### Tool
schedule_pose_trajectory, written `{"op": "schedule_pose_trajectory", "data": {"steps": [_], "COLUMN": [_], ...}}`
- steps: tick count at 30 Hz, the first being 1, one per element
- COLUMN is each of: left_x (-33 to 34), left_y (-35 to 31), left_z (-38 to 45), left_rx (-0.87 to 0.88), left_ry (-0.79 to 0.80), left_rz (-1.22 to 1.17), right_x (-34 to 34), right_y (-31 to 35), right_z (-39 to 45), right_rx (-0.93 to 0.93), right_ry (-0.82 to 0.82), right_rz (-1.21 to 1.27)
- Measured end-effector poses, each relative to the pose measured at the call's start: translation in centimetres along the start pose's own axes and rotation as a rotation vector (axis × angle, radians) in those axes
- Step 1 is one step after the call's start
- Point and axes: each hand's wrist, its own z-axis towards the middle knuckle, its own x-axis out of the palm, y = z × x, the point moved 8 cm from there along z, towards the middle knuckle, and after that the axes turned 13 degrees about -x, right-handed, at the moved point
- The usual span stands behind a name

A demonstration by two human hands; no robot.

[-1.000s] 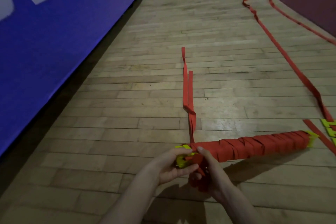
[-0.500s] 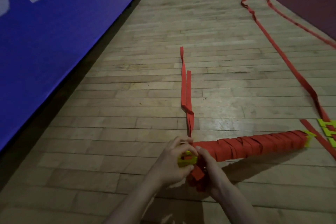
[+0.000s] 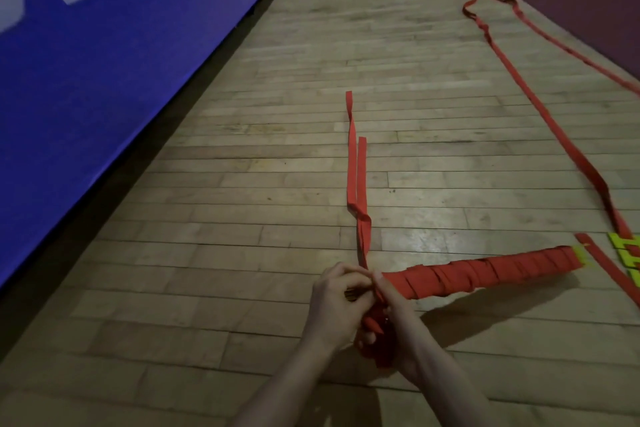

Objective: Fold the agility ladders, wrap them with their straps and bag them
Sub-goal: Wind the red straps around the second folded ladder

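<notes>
A wooden plank floor carries everything. At centre lies a strap-wrapped bundle, its loose red tails running toward 12 o'clock. Toward 2 o'clock a long strap trails; at 3 o'clock, yellow rungs.

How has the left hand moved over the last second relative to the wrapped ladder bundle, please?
Yes. The left hand has closed up and over the bundle's near end, covering the yellow tip, pressing against the right hand.
</notes>
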Motion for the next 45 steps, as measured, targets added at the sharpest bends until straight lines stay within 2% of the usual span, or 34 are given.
{"op": "schedule_pose_trajectory", "data": {"steps": [6, 8, 10, 11, 13, 14, 15, 16, 17, 18, 21, 27, 29, 32, 35, 39, 42, 45], "left_x": [-0.5, -0.4, -1.0, -1.6, -2.1, -1.5, -0.4, 0.7, 1.4, 1.6, 1.4, 0.1, -0.5, -0.6, -1.0, -1.2, -1.4, -1.2], "left_y": [-0.4, -0.6, -0.7, -0.4, 1.4, 2.4, 3.1, 3.6, 3.9, 4.1, 3.1, -0.8, -1.1, -0.4, -0.8, -1.9, -2.0, -1.6], "left_z": [-0.4, -0.6, -0.4, 0.0, 1.2, 1.4, 0.7, -0.5, -1.5, -1.5, -0.2, 1.8, 2.6, 3.0, 2.7, 2.3, 2.2, 2.3], "left_rx": [-0.071, -0.057, -0.053, -0.102, -0.346, -0.511, -0.676, -0.800, -0.859, -0.851, -0.685, -0.373, -0.340, -0.371, -0.269, -0.067, -0.048, -0.068], "left_ry": [-0.011, 0.016, 0.032, 0.023, 0.035, 0.141, 0.320, 0.518, 0.650, 0.688, 0.648, 0.526, 0.467, 0.414, 0.352, 0.353, 0.339, 0.362], "left_rz": [0.008, 0.029, -0.079, -0.202, -0.364, -0.324, -0.228, -0.139, -0.093, -0.093, -0.171, -0.037, 0.017, -0.051, -0.002, 0.124, 0.066, 0.100], "right_x": [-0.7, -0.8, -0.7, -0.7, -0.6, -0.6, -0.8, -0.8, -1.0, -0.8, -0.9, -1.9, -1.3, -0.5, -0.2, 0.2, 0.3, -0.1], "right_y": [-0.9, -1.2, -1.0, -1.0, -1.0, -1.0, -1.1, -1.1, -1.2, -1.2, -1.1, 0.8, 1.1, 1.5, 1.3, 1.4, 1.9, 1.6], "right_z": [0.1, 0.1, 0.1, 0.1, 0.0, 0.0, 0.0, -0.1, -0.1, -0.3, -0.7, -0.4, -0.5, -0.5, -0.5, -0.7, -0.7, -0.5], "right_rx": [0.179, 0.178, 0.146, 0.134, 0.134, 0.136, 0.134, 0.131, 0.125, 0.122, 0.102, 0.038, 0.033, -0.002, -0.031, -0.027, -0.044, -0.069], "right_ry": [-0.084, -0.088, -0.067, -0.055, -0.028, -0.021, -0.018, -0.012, -0.011, 0.009, 0.067, 0.126, 0.170, 0.156, 0.126, 0.146, 0.121, 0.074], "right_rz": [0.088, 0.119, 0.141, 0.150, 0.160, 0.164, 0.162, 0.150, 0.135, 0.127, 0.131, -0.026, -0.024, -0.019, 0.064, 0.114, 0.170, 0.040]}}
